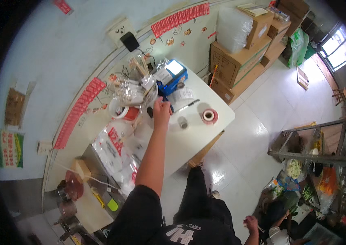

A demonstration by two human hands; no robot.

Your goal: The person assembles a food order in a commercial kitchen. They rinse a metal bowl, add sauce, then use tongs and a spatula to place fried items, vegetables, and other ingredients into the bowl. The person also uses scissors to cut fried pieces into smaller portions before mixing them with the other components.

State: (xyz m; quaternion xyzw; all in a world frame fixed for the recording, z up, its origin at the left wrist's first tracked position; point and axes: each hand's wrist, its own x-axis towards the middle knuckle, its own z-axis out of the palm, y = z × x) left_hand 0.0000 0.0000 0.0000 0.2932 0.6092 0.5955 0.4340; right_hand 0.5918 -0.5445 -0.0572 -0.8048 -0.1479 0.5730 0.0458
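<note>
Over the white table, my left hand is stretched out with its fingers curled round or against a dark object, mostly hidden. Right of it lie a thin black pen-like thing, a small greyish cylinder and a reddish roll with a pale core. Behind the fingers stands a blue box. A white tub and a bowl of plastic-wrapped items crowd the left side. Low beside my body, my right hand hangs with loosely bent fingers and nothing visible in it.
Stacked cardboard boxes stand beyond the table. White plastic bags lie at its near left. A metal rack with vegetables is on the right, where another person works below it. Pots sit at lower left.
</note>
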